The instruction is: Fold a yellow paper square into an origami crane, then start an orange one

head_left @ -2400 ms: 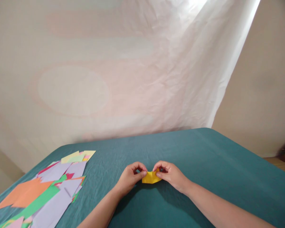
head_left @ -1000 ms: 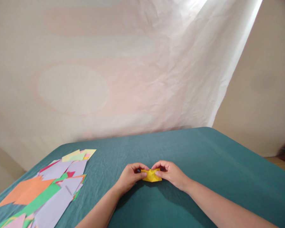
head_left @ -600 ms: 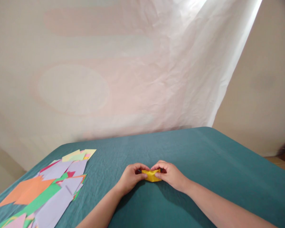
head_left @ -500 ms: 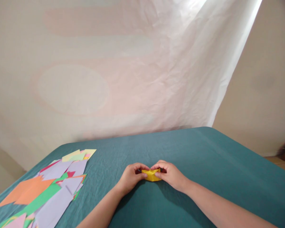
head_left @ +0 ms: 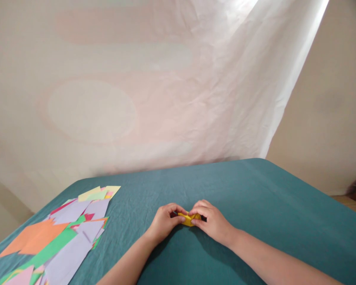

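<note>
One pale hanging fabric (head_left: pixel 166 99) with faint pink shapes is cut off at the top. Before it is one table covered in dark green cloth (head_left: pixel 255 206), cut off below. On its left lies one pile of coloured paper sheets (head_left: pixel 67 255), too overlapped for exact counting. The left hand (head_left: pixel 163 222) and the right hand (head_left: pixel 213 222) both pinch one small folded yellow paper (head_left: pixel 187 221) over the table; fingers hide its ends.

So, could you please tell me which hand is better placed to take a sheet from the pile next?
Probably the left hand: it is nearer the pile of coloured paper, while the right hand is farther across, beyond the folded yellow paper. Both are on that piece, though.
</note>
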Demonstrator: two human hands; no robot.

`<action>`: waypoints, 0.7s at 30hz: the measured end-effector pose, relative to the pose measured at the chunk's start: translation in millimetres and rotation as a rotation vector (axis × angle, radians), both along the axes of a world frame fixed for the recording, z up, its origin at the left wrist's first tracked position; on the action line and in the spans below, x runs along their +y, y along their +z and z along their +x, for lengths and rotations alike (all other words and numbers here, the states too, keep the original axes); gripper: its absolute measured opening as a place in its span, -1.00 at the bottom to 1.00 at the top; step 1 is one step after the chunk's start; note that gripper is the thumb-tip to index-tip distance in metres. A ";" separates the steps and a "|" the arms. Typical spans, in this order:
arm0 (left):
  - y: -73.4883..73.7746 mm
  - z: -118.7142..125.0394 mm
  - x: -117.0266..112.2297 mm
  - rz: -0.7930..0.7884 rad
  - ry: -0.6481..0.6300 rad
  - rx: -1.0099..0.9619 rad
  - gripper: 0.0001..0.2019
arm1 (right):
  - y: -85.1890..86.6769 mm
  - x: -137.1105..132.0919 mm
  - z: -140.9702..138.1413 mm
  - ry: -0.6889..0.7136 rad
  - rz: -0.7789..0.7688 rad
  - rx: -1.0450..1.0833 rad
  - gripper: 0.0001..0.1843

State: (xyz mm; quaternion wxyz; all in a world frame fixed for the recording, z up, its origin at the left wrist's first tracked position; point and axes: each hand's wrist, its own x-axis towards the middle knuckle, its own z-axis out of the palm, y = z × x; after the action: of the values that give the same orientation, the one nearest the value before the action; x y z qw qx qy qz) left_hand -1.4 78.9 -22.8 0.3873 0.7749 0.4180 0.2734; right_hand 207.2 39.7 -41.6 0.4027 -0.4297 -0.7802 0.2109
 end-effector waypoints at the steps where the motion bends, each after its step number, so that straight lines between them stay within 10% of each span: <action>1: 1.0 -0.7 0.5 0.003 -0.004 0.007 -0.81 | -0.4 -0.1 0.1 0.002 0.009 -0.011 -0.83; 21: -1.7 -2.5 1.4 -0.104 0.001 -0.038 -0.81 | 7.6 -10.8 -5.6 -0.033 0.126 -0.145 -0.88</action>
State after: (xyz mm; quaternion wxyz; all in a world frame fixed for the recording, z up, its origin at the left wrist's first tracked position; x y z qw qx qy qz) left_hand -3.9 80.3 -24.4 0.4347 0.7482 0.4247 0.2664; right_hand 201.6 29.0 -34.1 0.3749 -0.4305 -0.8118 0.1228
